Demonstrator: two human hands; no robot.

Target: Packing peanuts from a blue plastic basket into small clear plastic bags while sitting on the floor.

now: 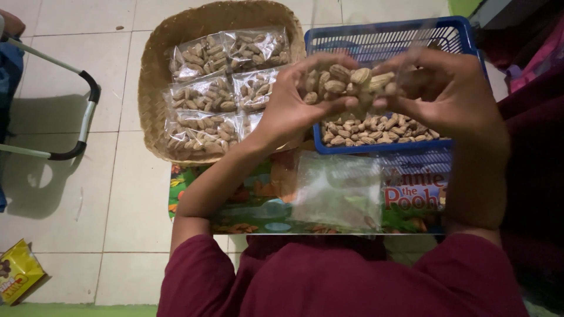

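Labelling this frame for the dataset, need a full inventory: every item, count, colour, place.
woven basket: one, tan, on the floor, upper left of centre
filled packets: about six visible, clear with brown nuts, in the woven basket
plastic basket: one, blue, right of the woven basket
loose nuts: a pile, brown, in the plastic basket
held packet: one, clear with nuts, between both hands
empty bags: a stack, clear, on the picture mat
picture mat: one, multicoloured, on the floor
yellow box: one, bottom left
metal frame: grey and black, left
left hand: grips the packet
right hand: grips the packet
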